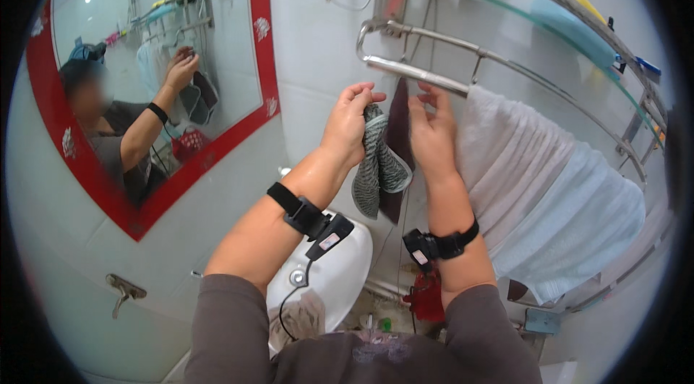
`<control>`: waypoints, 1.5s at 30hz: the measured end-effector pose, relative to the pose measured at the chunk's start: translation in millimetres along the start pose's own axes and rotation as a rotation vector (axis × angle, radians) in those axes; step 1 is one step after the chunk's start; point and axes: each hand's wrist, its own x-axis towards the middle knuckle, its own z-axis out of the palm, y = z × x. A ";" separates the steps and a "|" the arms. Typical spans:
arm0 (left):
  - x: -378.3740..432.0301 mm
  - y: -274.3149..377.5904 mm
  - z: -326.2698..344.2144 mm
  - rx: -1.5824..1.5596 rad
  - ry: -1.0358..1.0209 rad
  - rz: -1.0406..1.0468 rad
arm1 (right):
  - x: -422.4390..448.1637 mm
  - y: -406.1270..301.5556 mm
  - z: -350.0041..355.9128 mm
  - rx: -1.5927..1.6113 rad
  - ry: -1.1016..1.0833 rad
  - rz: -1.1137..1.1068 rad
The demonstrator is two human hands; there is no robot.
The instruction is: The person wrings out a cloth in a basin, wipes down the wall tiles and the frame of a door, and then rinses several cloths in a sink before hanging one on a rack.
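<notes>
My left hand (346, 126) is raised below the end of a chrome towel rail (417, 75), thumb and fingers closed at the top of a folded grey-green textured cloth (370, 178). The cloth hangs down in two light-edged flaps. Just behind it hangs a dark maroon cloth (398, 140). To the right of that cloth is my right hand (434, 126), fingers bent, at the cloth's edge and under the rail. Whether it grips the maroon cloth I cannot tell, since the fingertips are partly hidden.
White and pale blue towels (569, 221) drape over the rail at right. Above runs a glass shelf (520, 15) holding several items. Below are a white washbasin (347, 265) and a red item (428, 297). A red-framed mirror (265, 59) hangs at left, above a metal wall fixture (123, 292).
</notes>
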 end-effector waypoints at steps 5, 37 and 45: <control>-48.3 1.8 -28.2 -0.072 -0.192 -0.026 | -52.2 -7.1 -7.6 0.265 -0.318 0.344; -82.1 -21.7 -31.6 0.288 -0.117 0.101 | -65.5 -3.9 5.7 0.156 -0.170 0.207; -44.3 -35.5 25.2 0.326 -0.233 0.160 | -36.5 -11.0 -34.5 0.089 0.021 0.131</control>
